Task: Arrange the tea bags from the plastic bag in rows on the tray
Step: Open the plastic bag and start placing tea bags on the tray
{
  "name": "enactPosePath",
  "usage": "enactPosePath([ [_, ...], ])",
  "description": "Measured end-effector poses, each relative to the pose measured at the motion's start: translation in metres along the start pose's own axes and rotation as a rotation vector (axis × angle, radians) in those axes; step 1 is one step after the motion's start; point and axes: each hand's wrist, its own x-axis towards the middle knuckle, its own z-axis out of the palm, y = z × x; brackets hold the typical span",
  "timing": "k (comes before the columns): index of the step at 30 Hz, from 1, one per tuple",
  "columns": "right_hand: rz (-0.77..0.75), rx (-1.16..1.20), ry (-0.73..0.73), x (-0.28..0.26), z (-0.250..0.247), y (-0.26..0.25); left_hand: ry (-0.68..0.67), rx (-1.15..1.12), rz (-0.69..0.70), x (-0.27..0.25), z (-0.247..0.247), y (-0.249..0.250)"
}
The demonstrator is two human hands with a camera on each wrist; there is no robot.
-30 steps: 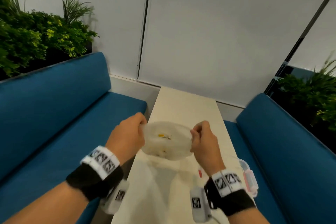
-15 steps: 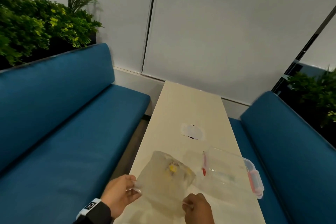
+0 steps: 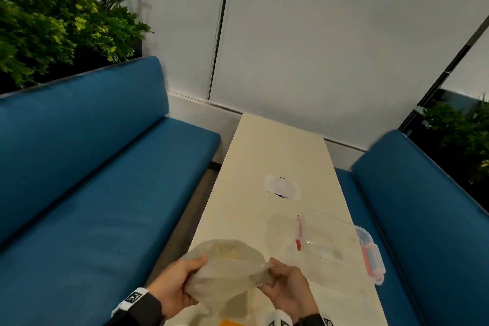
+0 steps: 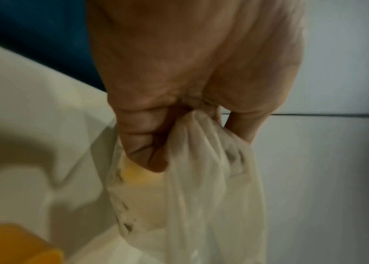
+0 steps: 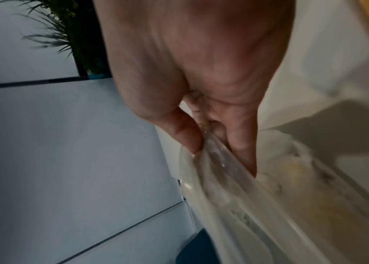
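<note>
Fingers of the left hand (image 3: 176, 281) and right hand (image 3: 287, 289) pinch opposite edges of a crumpled translucent plastic bag (image 3: 227, 268). Yellowish tea bags (image 4: 134, 174) show blurrily inside, above the pale table (image 3: 264, 156), near a clear plastic lidded container (image 3: 330, 241)

Tea bags (image 3: 229, 253) perhaps, blurred inside plastic bag (image 3: 225, 275).

Both hands hold a translucent plastic bag (image 3: 226, 270) above the near end of a long pale table (image 3: 264, 156). The left hand (image 3: 174, 287) grips its left side, and the right hand (image 3: 287, 290) pinches its right edge. A clear container (image 3: 333, 243) with red clips stands on the table, to the right. Blue benches (image 3: 87, 193) are along both sides.
</note>
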Motion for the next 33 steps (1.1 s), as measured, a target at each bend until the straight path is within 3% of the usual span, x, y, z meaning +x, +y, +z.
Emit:
enactPosePath([
  [6, 0.051, -0.281, -0.03, -0.008, 0.012, 0.018, -0.018, -0.225, 0.103, 0.001, -0.002, 0.002],
  [10, -0.187, -0.631, -0.169, -0.013, 0.017, 0.02, -0.035, -0.262, 0.097, 0.003, 0.001, 0.002],
  [12, -0.321, -0.883, -0.151, -0.012, 0.017, 0.024, -0.011, -0.221, 0.106, 0.006, 0.001, 0.002],
  [14, -0.38, -0.958, -0.079, -0.009, 0.019, 0.026, 0.015, -0.187, 0.101, 0.01, -0.002, 0.0],
  [17, -0.254, -0.652, -0.061, 0.001, 0.017, 0.025, -0.053, -0.09, 0.116, 0.004, -0.006, -0.007],
  [19, -0.162, -0.41, -0.101, 0.005, 0.015, 0.022, -0.054, 0.108, 0.22, -0.004, -0.008, -0.011],
  [22, -0.158, -0.306, -0.091, 0.011, 0.015, 0.018, 0.057, 0.489, 0.372, -0.006, -0.012, -0.017],
  [24, -0.147, -0.303, -0.029, 0.017, 0.016, 0.019, 0.244, 0.698, 0.522, -0.002, -0.012, -0.017],
  [27, -0.157, -0.37, -0.006, 0.017, 0.02, 0.026, 0.498, 0.726, 0.732, 0.0, -0.009, -0.011],
  [31, -0.316, -0.808, 0.03, 0.002, 0.027, 0.027, 0.532, 0.783, 0.77, -0.007, -0.003, -0.005],
  [33, -0.388, -1.038, 0.062, -0.003, 0.028, 0.028, 0.556, 0.879, 0.942, -0.017, 0.002, -0.005],
])
